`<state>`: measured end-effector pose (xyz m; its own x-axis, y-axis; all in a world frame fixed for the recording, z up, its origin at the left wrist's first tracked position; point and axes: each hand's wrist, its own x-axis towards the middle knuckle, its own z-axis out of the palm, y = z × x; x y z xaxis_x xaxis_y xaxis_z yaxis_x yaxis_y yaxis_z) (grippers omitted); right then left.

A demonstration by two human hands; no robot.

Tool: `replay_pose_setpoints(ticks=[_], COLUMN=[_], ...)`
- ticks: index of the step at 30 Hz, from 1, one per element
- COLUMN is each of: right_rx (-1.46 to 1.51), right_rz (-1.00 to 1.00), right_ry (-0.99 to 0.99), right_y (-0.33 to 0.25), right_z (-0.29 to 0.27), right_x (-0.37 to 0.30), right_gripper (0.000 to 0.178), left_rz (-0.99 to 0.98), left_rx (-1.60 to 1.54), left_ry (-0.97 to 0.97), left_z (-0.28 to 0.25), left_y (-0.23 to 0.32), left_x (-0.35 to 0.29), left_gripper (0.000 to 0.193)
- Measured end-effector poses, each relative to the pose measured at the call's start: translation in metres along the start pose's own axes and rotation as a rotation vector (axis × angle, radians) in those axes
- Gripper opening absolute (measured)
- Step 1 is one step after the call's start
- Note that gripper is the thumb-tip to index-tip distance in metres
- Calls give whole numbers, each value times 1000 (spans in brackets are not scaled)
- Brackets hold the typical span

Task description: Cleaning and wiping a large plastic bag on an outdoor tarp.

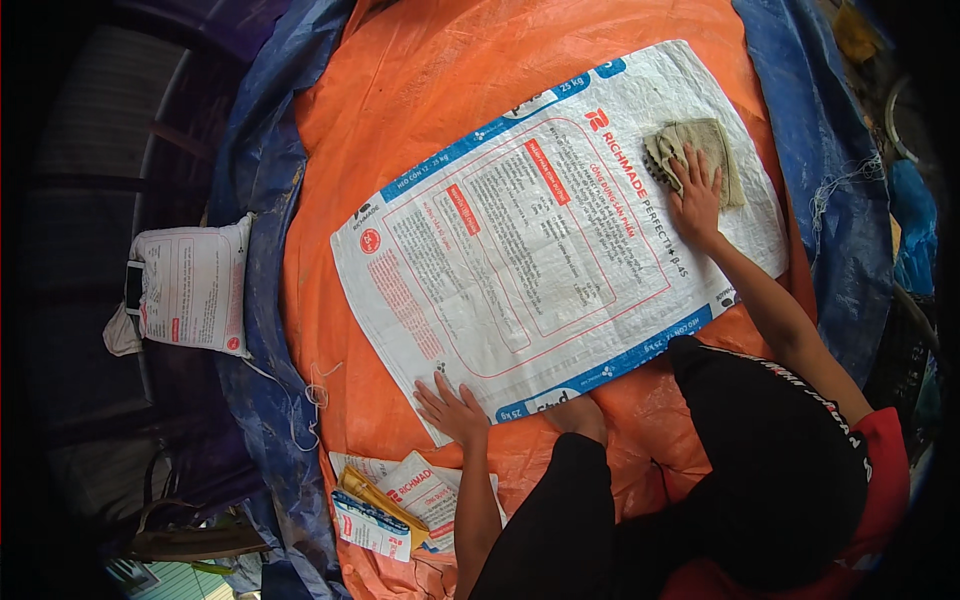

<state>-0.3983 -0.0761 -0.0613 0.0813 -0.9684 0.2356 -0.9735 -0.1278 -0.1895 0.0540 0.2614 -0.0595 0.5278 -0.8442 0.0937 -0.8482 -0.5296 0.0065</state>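
A large white woven feed sack (pixel 520 250), printed in red, black and blue, lies flat and slightly creased in front of me. My left hand (pixel 452 412) rests on its near left corner, palm down with the fingers spread. Toward the sack's right end, my right hand (pixel 697 195) presses flat on a folded greyish-green cloth (pixel 730 165), fingers stretched out. The cloth's left edge is dark and ruffled. Part of the cloth is covered by my right hand.
An orange tarp (pixel 400 110) lies under the sack, bordered by blue tarp (pixel 260 170). Folded printed sacks (pixel 425 495) lie at lower left. A filled white sack (pixel 195 285) with a phone-like dark object (pixel 133 287) stands farther left. White string (pixel 315 395) trails nearby.
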Motion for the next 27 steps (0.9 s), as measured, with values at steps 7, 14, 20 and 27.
replay_pose_setpoints(ticks=[7, 14, 20, 27], right_rx=[57, 334, 339, 37], right_rz=[-107, -729, -620, -141], right_ry=[-298, -493, -375, -193], right_y=[-18, -180, -221, -91], right_z=[-15, -3, 44, 37], right_x=[-59, -78, 13, 93], right_gripper=[67, 67, 61, 57], left_rz=[40, 25, 32, -23], left_rx=[30, 129, 123, 65], left_ry=[13, 27, 38, 27], left_z=[5, 6, 11, 4], left_y=[6, -2, 0, 9], left_x=[-2, -2, -2, -3], left_gripper=[57, 54, 54, 55])
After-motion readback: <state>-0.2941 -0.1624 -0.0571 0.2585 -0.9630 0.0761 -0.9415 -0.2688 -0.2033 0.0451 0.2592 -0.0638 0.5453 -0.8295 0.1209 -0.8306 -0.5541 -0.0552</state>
